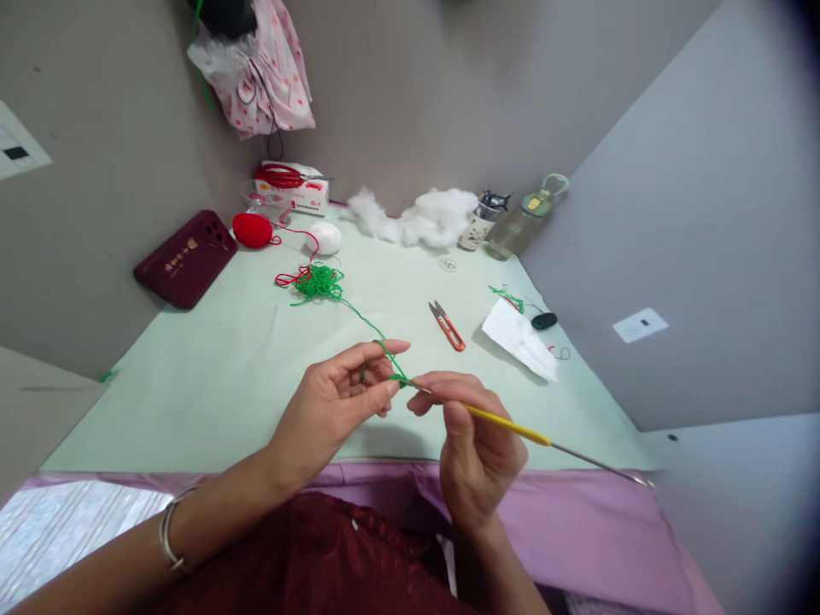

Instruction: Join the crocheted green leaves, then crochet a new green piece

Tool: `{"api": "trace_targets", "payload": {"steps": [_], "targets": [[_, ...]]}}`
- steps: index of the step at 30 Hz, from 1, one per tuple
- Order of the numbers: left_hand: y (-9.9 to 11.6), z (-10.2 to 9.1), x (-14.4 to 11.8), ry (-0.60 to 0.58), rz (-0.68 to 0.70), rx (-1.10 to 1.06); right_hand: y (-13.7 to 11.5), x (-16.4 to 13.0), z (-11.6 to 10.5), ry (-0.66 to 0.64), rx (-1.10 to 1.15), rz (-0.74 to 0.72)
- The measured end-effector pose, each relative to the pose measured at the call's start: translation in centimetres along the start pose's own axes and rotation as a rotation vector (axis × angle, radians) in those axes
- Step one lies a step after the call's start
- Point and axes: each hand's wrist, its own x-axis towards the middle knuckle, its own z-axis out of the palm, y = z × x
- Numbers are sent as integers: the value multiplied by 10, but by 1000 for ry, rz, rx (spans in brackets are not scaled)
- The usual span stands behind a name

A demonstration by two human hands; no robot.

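Note:
My left hand [342,389] pinches a small piece of green crochet [400,379] between thumb and fingers, with green yarn [365,318] running over its raised index finger. That strand leads back to a loose green yarn heap [319,282] on the table. In my right hand [477,436] is a crochet hook [509,424] with a yellow handle, gripped like a pencil. Its metal tip meets the green piece at my left fingertips, and the other metal end points to the lower right.
Orange thread snips [447,326] lie beyond my right hand, left of a white paper [520,340]. Farther back are a red yarn ball [252,231], a white ball [324,238], white stuffing [416,220], a pen cup [480,224] and a bottle [522,220]. A dark red phone [187,260] leans at left.

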Motion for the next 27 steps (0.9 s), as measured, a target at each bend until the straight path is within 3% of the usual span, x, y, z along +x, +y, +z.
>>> {"api": "trace_targets", "payload": {"steps": [9,14,18,23,27], "targets": [[0,0,0,36,18,69,0,1,-4,-55,-63,-6],[-3,5,0,137,135,178,2,-6,-4,-114,-278,-152],[-1,4,1,111,36,81,5,-10,-3,-138,-419,-251],[0,5,2,114,36,67,9,-7,1,-73,-252,-199],[-2,7,2,54,-48,-85,19,-16,3,-37,-473,-278]]}}
